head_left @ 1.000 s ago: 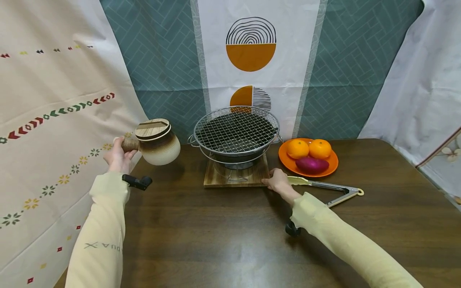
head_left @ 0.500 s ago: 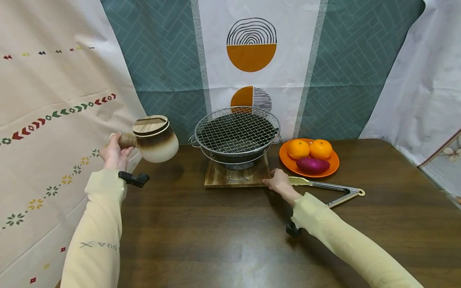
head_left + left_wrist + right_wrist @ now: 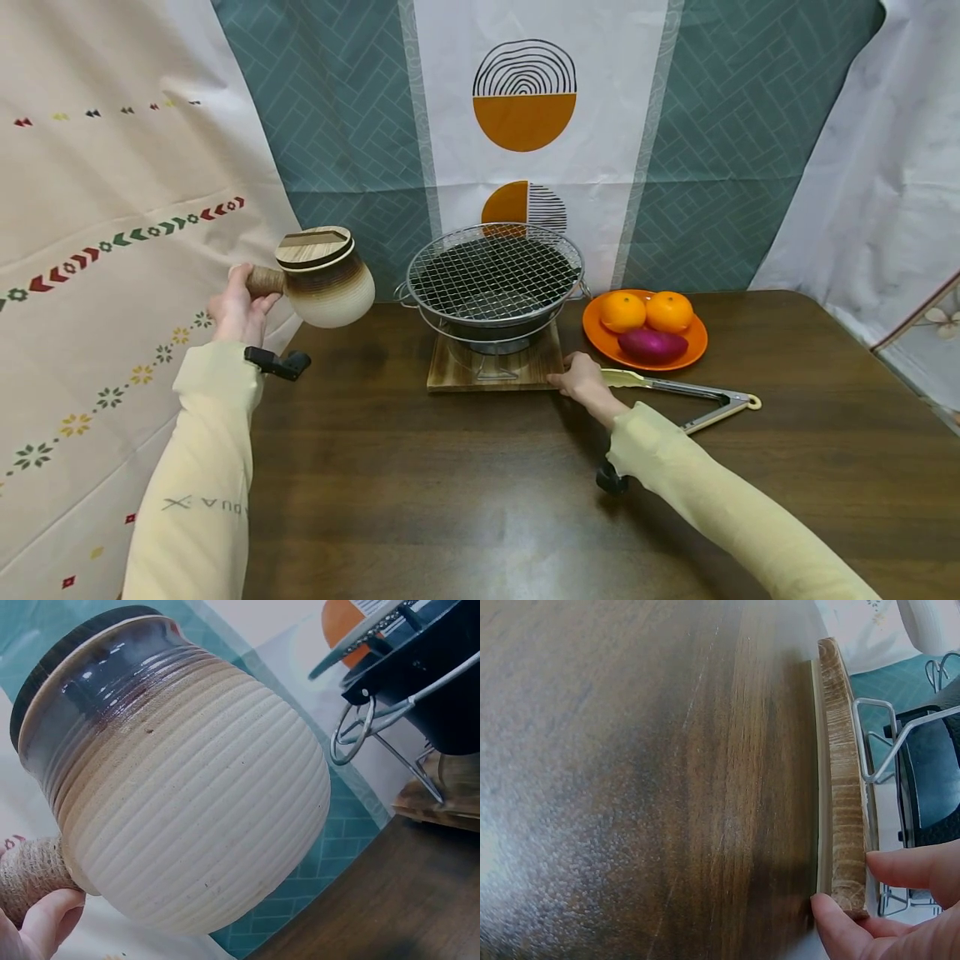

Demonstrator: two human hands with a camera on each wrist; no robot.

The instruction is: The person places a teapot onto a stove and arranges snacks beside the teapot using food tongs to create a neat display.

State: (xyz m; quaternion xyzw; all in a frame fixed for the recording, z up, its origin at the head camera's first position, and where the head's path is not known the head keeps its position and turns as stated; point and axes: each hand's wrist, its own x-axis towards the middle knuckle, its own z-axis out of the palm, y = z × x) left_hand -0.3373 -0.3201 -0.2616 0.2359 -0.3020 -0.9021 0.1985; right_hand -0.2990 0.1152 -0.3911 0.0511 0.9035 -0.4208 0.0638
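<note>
My left hand (image 3: 238, 308) grips the twine-wrapped handle (image 3: 34, 877) of a ceramic pot (image 3: 330, 292), which hangs above the table at the left. Its ribbed body fades from dark brown to cream, and a wooden lid (image 3: 313, 247) sits on top. At the centre a round charcoal grill with a wire mesh (image 3: 495, 275) stands on a square wooden board (image 3: 450, 373). My right hand (image 3: 583, 382) pinches the near right corner of that board; in the right wrist view, thumb and fingers (image 3: 911, 868) lie on its two faces.
Right of the grill, an orange plate (image 3: 686, 357) carries two oranges (image 3: 669, 312) and a purple sweet potato (image 3: 651, 345). Tongs (image 3: 690, 388) lie in front of the plate, partly behind my right hand. Curtains (image 3: 352, 125) hang at the back and left of the table (image 3: 420, 500).
My left hand has lifted the pot a little higher, after a slight shift left. The right hand, the board and the grill stay where they were.
</note>
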